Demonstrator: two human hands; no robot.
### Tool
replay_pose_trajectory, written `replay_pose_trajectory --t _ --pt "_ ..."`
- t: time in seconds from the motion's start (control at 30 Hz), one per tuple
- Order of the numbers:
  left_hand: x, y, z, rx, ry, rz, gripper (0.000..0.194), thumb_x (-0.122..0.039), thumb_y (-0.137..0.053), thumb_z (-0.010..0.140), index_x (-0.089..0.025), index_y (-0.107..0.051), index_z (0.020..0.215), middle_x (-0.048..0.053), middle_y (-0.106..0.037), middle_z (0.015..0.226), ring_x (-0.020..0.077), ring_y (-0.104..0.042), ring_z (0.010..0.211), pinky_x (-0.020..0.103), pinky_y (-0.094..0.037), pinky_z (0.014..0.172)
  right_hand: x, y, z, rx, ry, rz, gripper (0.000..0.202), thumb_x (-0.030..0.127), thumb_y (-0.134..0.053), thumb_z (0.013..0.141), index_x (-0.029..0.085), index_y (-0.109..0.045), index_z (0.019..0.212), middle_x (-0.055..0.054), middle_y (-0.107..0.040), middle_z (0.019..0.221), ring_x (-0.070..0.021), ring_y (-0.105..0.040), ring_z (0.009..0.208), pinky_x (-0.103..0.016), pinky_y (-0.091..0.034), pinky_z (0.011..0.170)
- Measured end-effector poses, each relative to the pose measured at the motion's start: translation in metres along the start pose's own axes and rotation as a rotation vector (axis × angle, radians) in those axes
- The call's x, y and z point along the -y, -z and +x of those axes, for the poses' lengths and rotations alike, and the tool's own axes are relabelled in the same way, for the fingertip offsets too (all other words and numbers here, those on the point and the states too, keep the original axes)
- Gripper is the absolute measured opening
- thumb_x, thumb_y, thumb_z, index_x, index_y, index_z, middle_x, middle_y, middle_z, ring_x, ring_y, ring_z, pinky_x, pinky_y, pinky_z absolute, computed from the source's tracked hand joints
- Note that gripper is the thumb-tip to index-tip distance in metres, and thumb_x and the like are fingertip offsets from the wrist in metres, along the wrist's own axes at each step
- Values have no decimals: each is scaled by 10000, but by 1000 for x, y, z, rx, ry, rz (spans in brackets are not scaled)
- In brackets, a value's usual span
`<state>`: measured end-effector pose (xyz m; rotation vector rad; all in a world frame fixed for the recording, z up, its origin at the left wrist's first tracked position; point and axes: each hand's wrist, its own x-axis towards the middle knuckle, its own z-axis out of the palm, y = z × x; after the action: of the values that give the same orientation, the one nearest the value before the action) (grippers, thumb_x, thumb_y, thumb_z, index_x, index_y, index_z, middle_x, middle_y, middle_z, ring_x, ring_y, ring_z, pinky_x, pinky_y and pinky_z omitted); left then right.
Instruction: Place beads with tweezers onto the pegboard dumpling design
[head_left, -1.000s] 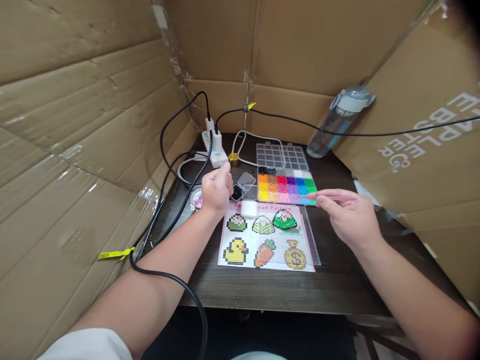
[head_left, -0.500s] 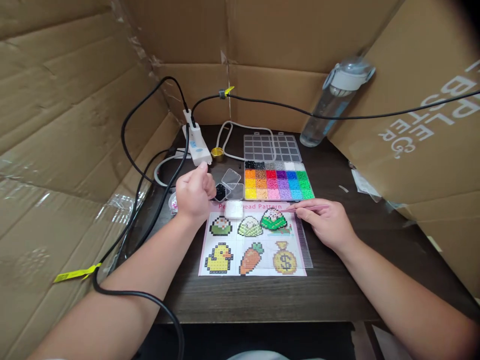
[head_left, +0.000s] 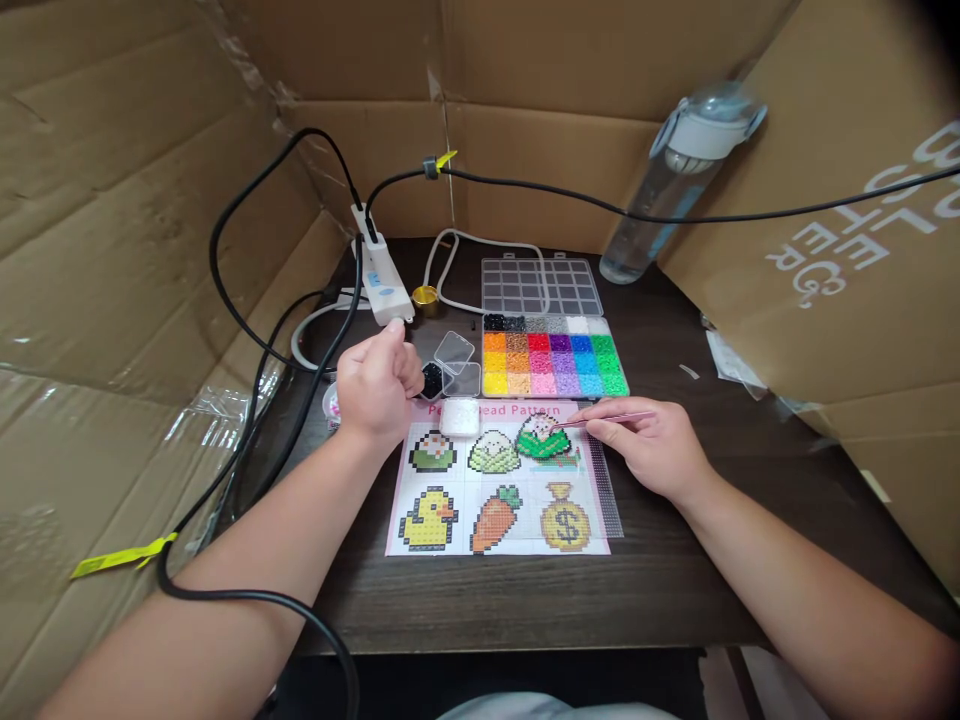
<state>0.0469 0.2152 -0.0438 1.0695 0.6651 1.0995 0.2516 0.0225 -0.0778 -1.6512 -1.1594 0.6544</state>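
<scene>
My right hand (head_left: 664, 445) is closed around thin pink tweezers (head_left: 626, 417). Their tip points left onto a green and white bead figure (head_left: 543, 437), which lies on a clear pegboard (head_left: 607, 490) over the printed pattern sheet (head_left: 499, 545). Whether a bead sits in the tip is too small to tell. My left hand (head_left: 379, 385) makes a fist to the left of a small box of black beads (head_left: 432, 380); what it holds, if anything, is hidden. A small box of white beads (head_left: 459, 417) stands on the sheet's upper edge.
Behind the sheet lies an open bead case (head_left: 555, 357) with several colours, its clear lid (head_left: 541, 286) folded back. A power strip (head_left: 382, 280), a gold-coloured cup (head_left: 425, 300) and a water bottle (head_left: 679, 180) stand farther back. Black cables (head_left: 517, 184) cross the space; cardboard walls surround the table.
The view has shifted slightly, moving most things on the table a little to the left. Both hands keep nearly the same pose, and the tweezers remain over the bead figure.
</scene>
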Motion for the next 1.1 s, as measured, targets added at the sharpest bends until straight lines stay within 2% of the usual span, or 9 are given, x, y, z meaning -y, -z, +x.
replay_pose_trajectory --t 0.53,0.67,0.77,0.9,1.0,1.1 --pt "1 0 -1 -5 2 -6 546 -339 -635 812 -179 -247 463 -57 -206 422 48 -204 358 215 -164 367 0 2 -1 -5 -35 0 132 306 -682 831 242 -789 874 -41 -779 935 -227 -730 883 -346 -588 796" --pt "3 1 -1 5 -21 -11 553 -363 -655 791 -181 -255 455 -59 -204 420 46 -197 359 217 -148 366 -6 3 0 -61 -42 21 128 320 -706 821 234 -783 875 -43 -780 913 -224 -728 874 -344 -581 807" --pt "6 3 0 10 -40 -29 547 -382 -662 779 -183 -269 454 -63 -203 417 45 -190 356 218 -137 365 -7 4 1 -151 -38 36 131 331 -734 801 228 -782 865 -51 -779 889 -222 -728 828 -343 -584 782" --pt "9 8 1 6 -50 -44 558 -423 -670 780 -181 -277 467 -65 -219 434 41 -206 363 209 -142 368 10 0 3 -243 23 71 122 313 -745 794 246 -783 888 -48 -778 913 -223 -732 845 -351 -594 801" --pt "9 10 0 5 -56 -55 572 -441 -680 779 -184 -265 480 -71 -209 443 38 -201 367 207 -128 371 36 -11 6 -222 52 26 119 297 -746 789 255 -785 894 -40 -778 905 -214 -735 824 -343 -607 778" --pt "8 10 -1 6 -62 -56 565 -437 -671 789 -187 -265 484 -70 -219 445 39 -204 372 208 -130 376 59 -33 14 -151 89 34 101 284 -731 792 247 -782 871 -45 -777 909 -221 -738 847 -360 -609 802"
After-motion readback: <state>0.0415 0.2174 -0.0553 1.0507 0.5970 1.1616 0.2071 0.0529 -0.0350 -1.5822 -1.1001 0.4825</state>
